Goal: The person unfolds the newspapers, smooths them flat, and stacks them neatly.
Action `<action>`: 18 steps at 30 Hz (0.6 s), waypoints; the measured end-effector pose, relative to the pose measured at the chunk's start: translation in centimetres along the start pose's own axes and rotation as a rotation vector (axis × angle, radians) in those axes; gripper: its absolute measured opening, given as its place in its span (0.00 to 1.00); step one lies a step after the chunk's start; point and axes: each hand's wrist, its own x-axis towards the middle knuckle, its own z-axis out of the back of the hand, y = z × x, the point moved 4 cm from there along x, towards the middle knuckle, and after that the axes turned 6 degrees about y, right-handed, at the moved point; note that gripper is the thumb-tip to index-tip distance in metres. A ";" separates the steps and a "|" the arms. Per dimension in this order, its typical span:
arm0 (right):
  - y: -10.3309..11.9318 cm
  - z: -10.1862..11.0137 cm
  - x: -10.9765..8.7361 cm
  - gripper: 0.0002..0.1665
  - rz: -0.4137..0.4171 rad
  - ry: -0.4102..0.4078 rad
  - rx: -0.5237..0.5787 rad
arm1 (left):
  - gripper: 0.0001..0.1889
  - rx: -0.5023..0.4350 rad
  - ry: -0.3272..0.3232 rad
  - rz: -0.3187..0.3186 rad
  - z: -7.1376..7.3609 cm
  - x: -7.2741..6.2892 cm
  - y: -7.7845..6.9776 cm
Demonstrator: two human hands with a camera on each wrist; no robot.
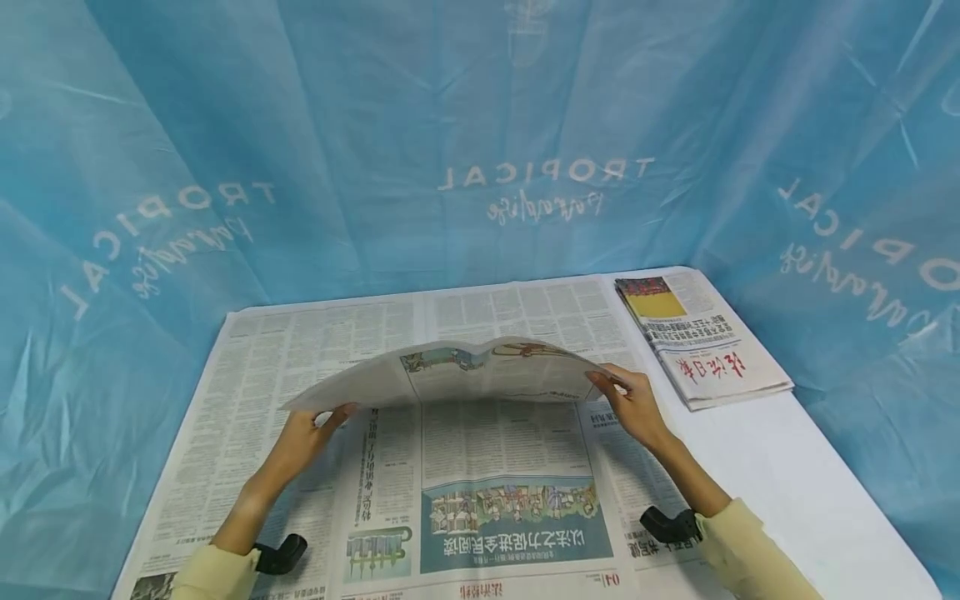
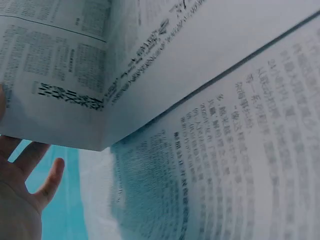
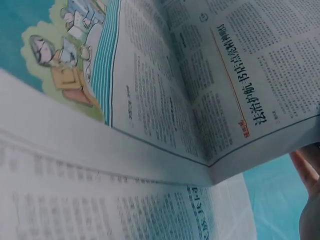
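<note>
A newspaper sheet [image 1: 450, 375] is raised and bowed over an opened newspaper [image 1: 517, 525] spread on the table. My left hand [image 1: 300, 442] grips the raised sheet near its left corner; in the left wrist view that hand [image 2: 22, 185] shows at the page edge, some fingers behind the paper. At the opposite end, my right hand [image 1: 633, 408] pinches the right corner between thumb and fingers. The right wrist view shows the lifted page [image 3: 260, 75] curving up from the fold, with part of the right hand [image 3: 311, 185] at its edge.
A folded stack of newspapers [image 1: 705, 342] lies at the table's back right. More newspaper sheets [image 1: 255, 367] cover the table under the opened one. White tabletop [image 1: 817, 492] shows along the right. Blue printed curtains [image 1: 480, 100] hang around the back and sides.
</note>
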 end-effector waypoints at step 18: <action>-0.2 -1.0 0.1 0.08 -0.295 -0.070 0.034 | 0.07 0.016 -0.105 -0.054 -0.5 1.4 1.0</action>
